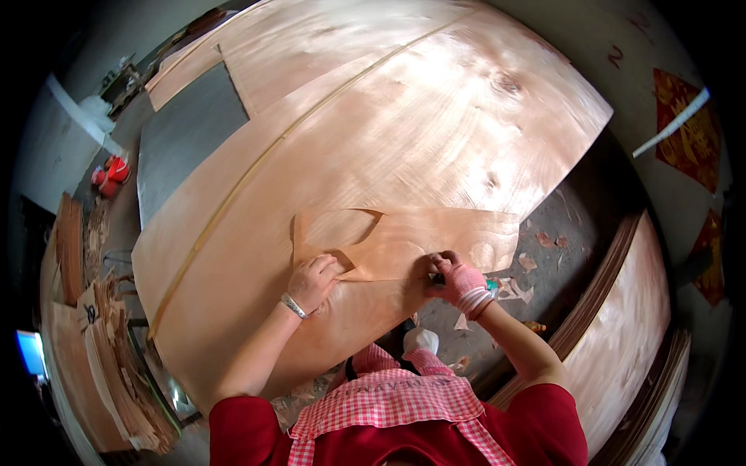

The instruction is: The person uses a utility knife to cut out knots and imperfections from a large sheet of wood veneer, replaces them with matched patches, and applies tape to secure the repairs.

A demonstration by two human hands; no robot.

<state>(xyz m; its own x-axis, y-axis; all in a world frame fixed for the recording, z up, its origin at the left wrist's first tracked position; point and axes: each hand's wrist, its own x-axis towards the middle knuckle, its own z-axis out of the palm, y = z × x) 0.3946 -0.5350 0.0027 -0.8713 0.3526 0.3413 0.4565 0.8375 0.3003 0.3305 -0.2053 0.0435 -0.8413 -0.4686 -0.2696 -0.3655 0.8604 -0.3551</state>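
Note:
A thin, irregular piece of wood veneer (466,233) lies on top of a large veneer sheet (373,155). Toward its left end is a leaf-shaped gap, with the edges curling up a little. My bare left hand (315,281), a silver band at the wrist, rests on the piece's lower left corner with its fingers laid down. At the lower right edge of the same piece is my right hand (458,281), in a pink and white glove. Its fingers are curled around something dark, mostly hidden; a bit of green shows beside the wrist.
A long narrow strip (284,136) curves across the sheet. Stacked veneer (614,326) stands at the right, and rough veneer offcuts (116,365) lean at the left. Scraps (528,262) litter the floor. A dark grey panel (190,144) and a red container (116,169) are at the far left.

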